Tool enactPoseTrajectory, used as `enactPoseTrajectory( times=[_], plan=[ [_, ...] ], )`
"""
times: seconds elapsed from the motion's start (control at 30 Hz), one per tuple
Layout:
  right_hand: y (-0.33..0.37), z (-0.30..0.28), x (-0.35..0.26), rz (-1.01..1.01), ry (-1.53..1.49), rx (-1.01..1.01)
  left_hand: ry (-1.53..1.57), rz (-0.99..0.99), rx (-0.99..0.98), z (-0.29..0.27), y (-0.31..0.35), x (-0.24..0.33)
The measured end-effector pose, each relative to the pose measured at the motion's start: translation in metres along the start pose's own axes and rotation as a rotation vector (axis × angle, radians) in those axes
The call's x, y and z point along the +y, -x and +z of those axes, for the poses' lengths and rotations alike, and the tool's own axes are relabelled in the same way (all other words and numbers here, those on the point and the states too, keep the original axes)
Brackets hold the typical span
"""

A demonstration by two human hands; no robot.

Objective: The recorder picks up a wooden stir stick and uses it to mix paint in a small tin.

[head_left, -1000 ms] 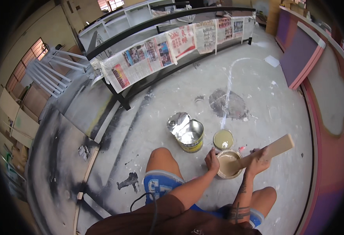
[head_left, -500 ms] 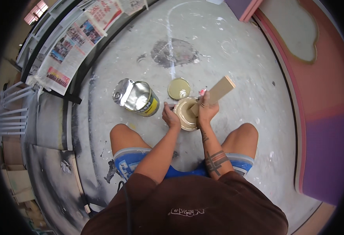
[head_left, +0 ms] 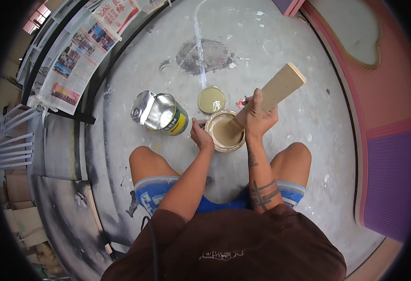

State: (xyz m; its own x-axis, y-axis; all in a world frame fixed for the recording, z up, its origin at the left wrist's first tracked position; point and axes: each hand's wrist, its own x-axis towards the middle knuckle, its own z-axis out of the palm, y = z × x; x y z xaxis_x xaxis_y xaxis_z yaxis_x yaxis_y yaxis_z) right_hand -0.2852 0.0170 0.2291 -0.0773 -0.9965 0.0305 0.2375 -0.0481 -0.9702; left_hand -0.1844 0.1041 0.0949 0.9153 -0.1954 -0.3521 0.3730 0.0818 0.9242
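Note:
Between my knees stands an open paint can (head_left: 213, 144) holding beige paint. My left hand (head_left: 201, 135) is wrapped round the can's left side at the rim. A flat wooden stick (head_left: 280, 86) is gripped in my right hand (head_left: 260, 117); its lower end dips into the paint and its upper end slants up to the right. Just beyond the can lies a round lid (head_left: 211, 99) with glossy paint on it. A small red thing (head_left: 241, 103) shows by my right hand, too small to name.
An open metal tin (head_left: 173, 121), yellow and dark, stands to the left with its cut top bent back. Farther left, newspaper (head_left: 76, 63) covers a dark-edged board. Along the right stands a pink and purple panel (head_left: 392, 154). Grey stained floor (head_left: 271, 51) lies ahead.
My right hand has lifted and shifted right with the wooden stick, whose top now reaches higher. My left hand stays at the paint can. The view has shifted slightly.

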Motion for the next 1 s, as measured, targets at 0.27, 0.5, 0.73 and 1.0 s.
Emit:
enactPoseTrajectory(
  times=[0.27,0.5,0.73,1.0],
  plan=[
    [0.005,0.011,0.01,-0.071,0.052,-0.031,-0.034,0.039,0.018,0.0,-0.011,-0.001],
    [0.004,-0.004,0.065,-0.188,0.156,0.077,-0.037,0.042,-0.002,0.007,0.002,0.002],
    [-0.001,-0.003,0.042,-0.061,-0.115,0.04,-0.056,0.044,0.015,0.008,-0.005,-0.002],
    [0.0,-0.001,-0.013,-0.051,-0.068,0.004,-0.06,0.075,-0.001,0.003,0.0,0.004]
  ],
)
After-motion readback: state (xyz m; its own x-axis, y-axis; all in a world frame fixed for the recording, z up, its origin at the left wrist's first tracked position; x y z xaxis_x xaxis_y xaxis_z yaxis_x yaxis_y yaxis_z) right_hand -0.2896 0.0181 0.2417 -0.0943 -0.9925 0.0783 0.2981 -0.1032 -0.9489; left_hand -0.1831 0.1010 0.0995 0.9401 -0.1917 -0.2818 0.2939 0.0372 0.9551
